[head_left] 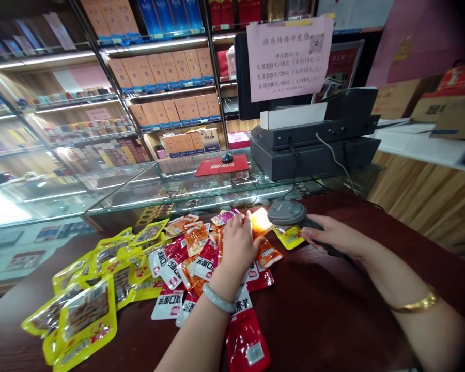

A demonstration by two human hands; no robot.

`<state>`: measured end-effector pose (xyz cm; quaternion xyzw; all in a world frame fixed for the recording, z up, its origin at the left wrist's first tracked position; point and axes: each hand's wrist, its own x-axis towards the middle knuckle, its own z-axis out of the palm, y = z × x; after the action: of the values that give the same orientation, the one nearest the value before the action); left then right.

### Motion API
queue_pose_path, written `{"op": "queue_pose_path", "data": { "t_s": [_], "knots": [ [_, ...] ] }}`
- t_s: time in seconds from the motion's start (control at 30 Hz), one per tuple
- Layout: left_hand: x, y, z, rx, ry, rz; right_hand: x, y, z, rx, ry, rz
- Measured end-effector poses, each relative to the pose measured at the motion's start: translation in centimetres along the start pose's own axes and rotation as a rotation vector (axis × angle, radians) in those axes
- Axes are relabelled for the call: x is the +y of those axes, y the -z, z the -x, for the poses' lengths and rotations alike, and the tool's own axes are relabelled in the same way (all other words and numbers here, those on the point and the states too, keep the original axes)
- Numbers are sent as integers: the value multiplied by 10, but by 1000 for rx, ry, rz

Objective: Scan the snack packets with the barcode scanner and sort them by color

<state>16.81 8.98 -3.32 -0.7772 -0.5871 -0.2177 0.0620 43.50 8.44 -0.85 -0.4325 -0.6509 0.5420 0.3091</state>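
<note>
My right hand (327,235) is wrapped round the handle of a dark grey barcode scanner (287,212), whose head points left. Bright light from the scanner falls on an orange snack packet (260,223), pinched between the thumb and fingers of my left hand (238,240). Beneath and around that hand lies a loose heap of small orange, red-and-white and purple packets, among them a red packet (248,338) near the front. To the left are several larger yellow-edged snack packets (89,315). One yellow packet (290,236) lies just below the scanner head.
The dark red tabletop (310,320) meets a glass counter (170,181) at the back. On the glass are a red mat (236,165) with a mouse (227,158), and a black cash drawer (313,157) with cables. A monitor (243,77) carries a pink sign. Stocked shelves stand behind.
</note>
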Motion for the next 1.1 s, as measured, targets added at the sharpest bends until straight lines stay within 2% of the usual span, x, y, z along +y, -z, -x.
{"op": "queue_pose_path", "data": {
  "t_s": [0.13,0.27,0.43,0.63,0.8,0.9,1.0,1.07,1.1],
  "knots": [
    [1,1,1,-24,7,-11,1,1,-2,-5,11,24],
    [5,6,0,-58,2,-9,-1,2,-3,41,22,-46],
    [26,3,-10,-113,-49,-48,-5,8,-2,96,74,-111],
    [48,-25,-42,-337,-155,-71,-5,13,-3,120,67,-177],
    [67,-60,-69,-332,-249,72,-7,17,-3,129,70,-157],
    [81,-69,-82,-358,-285,200,-7,22,0,161,46,-163],
    [76,-48,-85,-358,-284,267,-6,27,2,177,20,-192],
    [58,-19,-75,-348,-240,242,-5,28,2,187,21,-219],
    [45,-2,-67,-382,-219,193,-5,28,2,185,18,-231]
  ]
}}
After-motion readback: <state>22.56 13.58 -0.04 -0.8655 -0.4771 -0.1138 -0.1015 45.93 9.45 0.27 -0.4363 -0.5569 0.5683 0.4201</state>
